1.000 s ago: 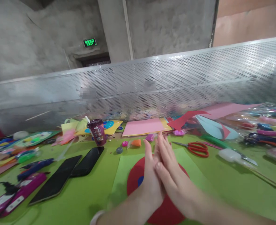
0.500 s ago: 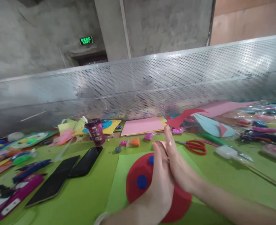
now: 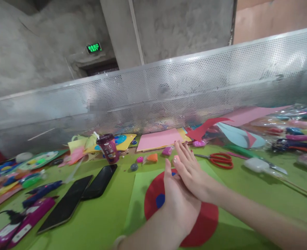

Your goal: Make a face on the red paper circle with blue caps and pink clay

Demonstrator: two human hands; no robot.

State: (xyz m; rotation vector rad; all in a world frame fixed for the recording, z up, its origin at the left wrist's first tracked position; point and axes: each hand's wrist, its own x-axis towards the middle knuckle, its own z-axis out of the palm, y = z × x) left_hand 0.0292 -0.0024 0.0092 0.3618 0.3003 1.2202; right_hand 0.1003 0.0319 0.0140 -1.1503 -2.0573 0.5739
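Observation:
My left hand (image 3: 178, 203) and my right hand (image 3: 191, 172) are pressed flat, palm against palm, with the fingers stretched out. The right one lies across the left. A small pink bit shows at their upper edge, and whatever lies between the palms is hidden. Under them is a red paper circle (image 3: 208, 222) with a blue dot (image 3: 160, 200) on it. The circle rests on a light green sheet (image 3: 140, 194) on the green table.
Red scissors (image 3: 221, 160) and a white glue bottle (image 3: 256, 165) lie to the right. Two black phones (image 3: 99, 180) (image 3: 66, 203) lie left. A purple cup (image 3: 108, 148), small clay lumps (image 3: 152, 157) and pink paper (image 3: 158, 139) sit behind, before a perforated metal screen (image 3: 195, 86).
My palms have slid against each other: the right hand drew back and down across the left. The blue dot by the fingers is now covered.

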